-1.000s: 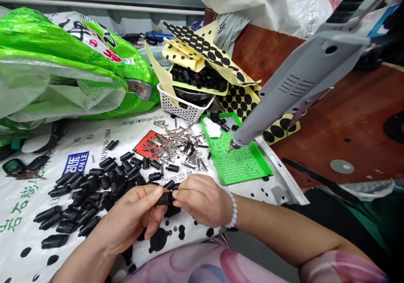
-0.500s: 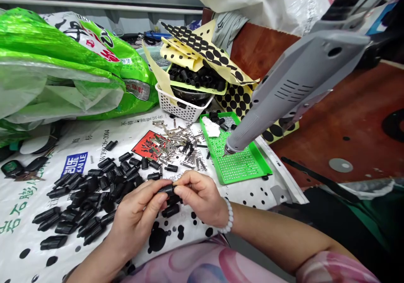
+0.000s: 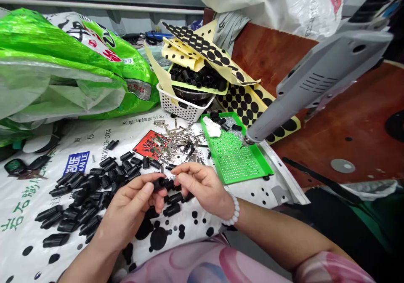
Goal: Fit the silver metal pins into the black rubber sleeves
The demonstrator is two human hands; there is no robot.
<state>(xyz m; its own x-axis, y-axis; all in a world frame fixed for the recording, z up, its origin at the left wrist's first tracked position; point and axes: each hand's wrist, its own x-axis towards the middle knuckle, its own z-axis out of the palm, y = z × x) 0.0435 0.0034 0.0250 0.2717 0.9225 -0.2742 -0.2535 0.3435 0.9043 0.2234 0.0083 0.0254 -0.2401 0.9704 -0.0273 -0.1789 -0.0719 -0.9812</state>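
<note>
Between the thumb and fingertips of my left hand (image 3: 126, 205) is a short black plastic sleeve (image 3: 159, 184), its hollow end toward the right. My right hand (image 3: 200, 188) is just to its right, thumb and forefinger pinched together; whatever they hold is too small or hidden to make out. Beneath and between the hands lie a few more black sleeves (image 3: 172, 209). A large heap of the same black sleeves (image 3: 90, 201) spreads to the left. Beyond my fingers are scattered small flat metal strips (image 3: 176, 142).
A green perforated tray (image 3: 240, 165) stands at right, under a grey power screwdriver (image 3: 293, 91). Farther back is a white basket (image 3: 181, 108) heaped with black parts and dotted yellow sticker sheets (image 3: 233, 70). A green bag (image 3: 126, 64) fills the back left; keys (image 3: 27, 167) lie below it.
My hands have drawn apart: the left keeps the black sleeve, while the right has come off it. The grey screwdriver has swung up and to the right over the tray.
</note>
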